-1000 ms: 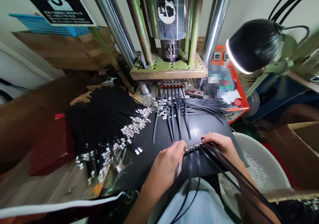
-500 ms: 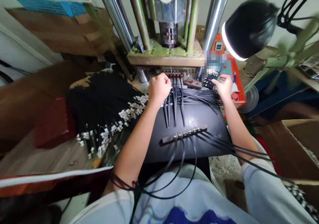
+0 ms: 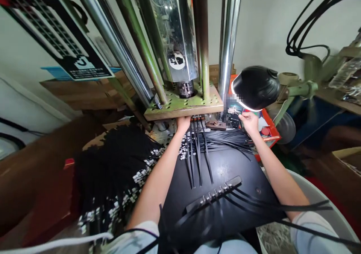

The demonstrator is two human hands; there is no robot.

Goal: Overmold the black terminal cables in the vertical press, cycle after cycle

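My left hand (image 3: 184, 124) reaches under the front edge of the green press plate (image 3: 197, 113), beside a row of black cables (image 3: 199, 152) whose upper ends sit in the press. The plate hides its fingertips. My right hand (image 3: 249, 122) is right of the press, fingers pinched together at the edge of a dark flat panel with white marks (image 3: 233, 117). Part of that panel is blurred out, and what the fingers pinch cannot be made out. On the black work surface (image 3: 225, 163) below lies a metal bar fixture (image 3: 214, 194) with several cable ends seated in it.
A large pile of black cables with white connectors (image 3: 113, 163) lies on the left. A black lamp (image 3: 256, 88) hangs close above my right hand. Behind it stand a fan (image 3: 306, 88) and an orange-red tray (image 3: 272, 128). More cables (image 3: 225, 139) lie across the surface's back.
The view has tilted up, showing more of the press. My left hand, a closed fist in front of the cables before, has moved in under the plate. My right hand stays beside the dark panel.
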